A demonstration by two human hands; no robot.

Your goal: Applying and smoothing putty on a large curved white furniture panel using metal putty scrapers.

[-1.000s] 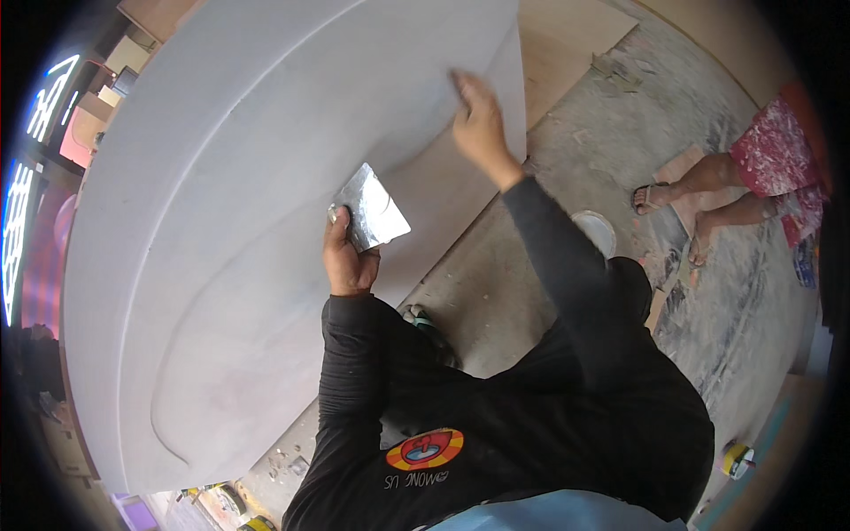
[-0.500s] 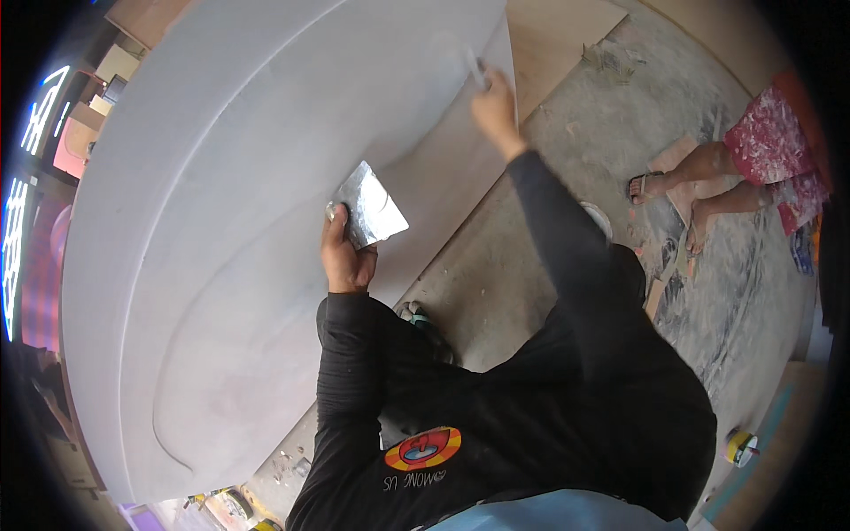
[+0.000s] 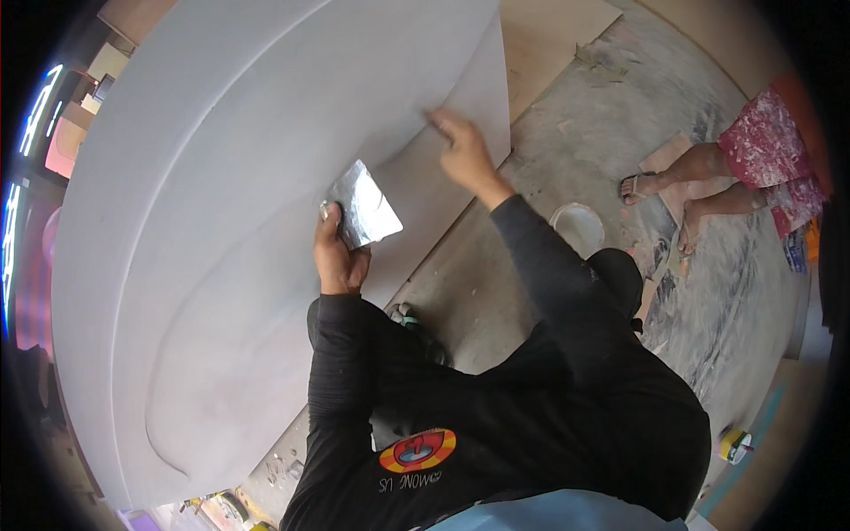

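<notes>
Putty from the metal scraper blade (image 3: 365,211), gripped in the left hand (image 3: 339,257) beside the big grey curved panel (image 3: 221,177), could drip if it tilts. Right hand (image 3: 465,150) fingers lie flat on the panel, holding nothing; half a second ago it reached higher

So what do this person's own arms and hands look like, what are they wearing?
Both arms wear long black sleeves, ribbed and close-fitting, ending at the wrists. The left hand and right hand are bare: no gloves, rings or watch visible. The black top bears a round orange-and-yellow print.
</notes>
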